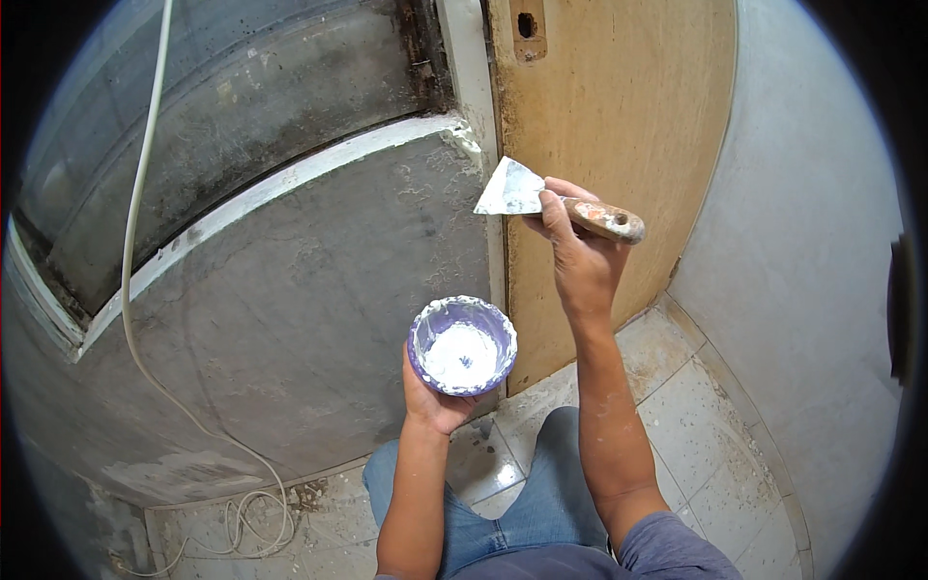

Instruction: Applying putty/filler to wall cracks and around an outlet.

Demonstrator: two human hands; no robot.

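Note:
My left hand (432,401) is closed around the underside of a purple bowl (416,360). White putty (464,356) covers the bowl's bottom and is smeared along its rim. Higher up and to the right, my right hand (582,246) grips a putty knife (512,188) by its worn wooden handle. White putty coats the blade, which points left toward the white door frame (493,261). I cannot tell whether the blade touches the frame. Fresh putty (462,140) clings to the corner where the white window ledge (290,179) meets the frame.
A wooden door (619,97) with a lock hole stands beyond my right hand. The grey wall (319,309) is rough and patchy. A white cable (135,290) hangs at the left and coils on the tiled floor (696,416). A pale wall (802,193) rises at the right.

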